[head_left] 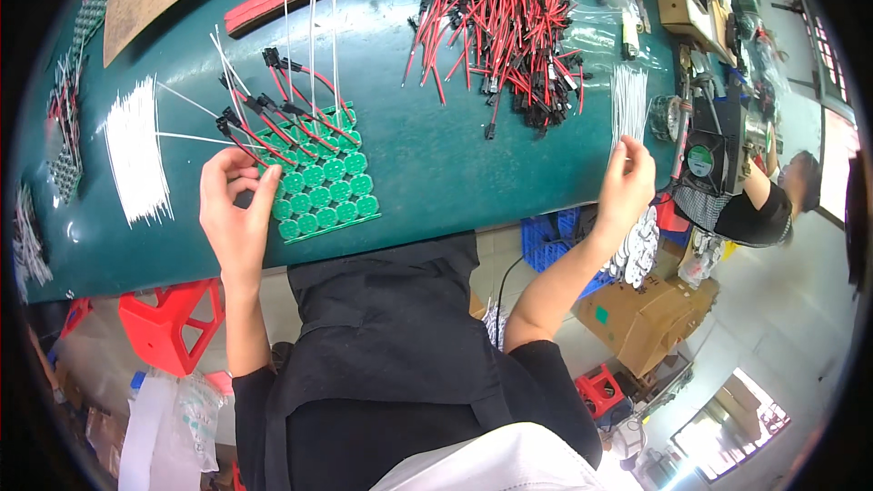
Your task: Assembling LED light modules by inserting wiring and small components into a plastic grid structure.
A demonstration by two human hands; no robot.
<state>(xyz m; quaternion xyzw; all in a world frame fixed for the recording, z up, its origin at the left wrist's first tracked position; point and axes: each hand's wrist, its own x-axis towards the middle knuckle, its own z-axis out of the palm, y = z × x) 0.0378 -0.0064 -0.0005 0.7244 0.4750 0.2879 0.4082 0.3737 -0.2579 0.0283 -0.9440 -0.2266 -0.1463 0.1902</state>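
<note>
Flat green circuit panel (pixel 326 184) of round scored discs, bristling with red-black leads and thin white wires, on the dark green worktop (pixel 455 164). Left hand (pixel 235 209) at its left edge, fingers curled, seemingly pinching a corner. Right hand (pixel 626 184) well apart, fingertips pressed on a bundle of white wires (pixel 628 100).

Panel (pixel 327 189) on table (pixel 436 164), near front edge, left of centre, with leads (pixel 291 118) standing on its far half. Left hand (pixel 235 214) touching panel's left edge. Pins (pixel 136 150) further left. Connectors (pixel 514 32) behind, right of centre. Right hand (pixel 626 186) at table's right end, just before wires (pixel 629 95).
</note>
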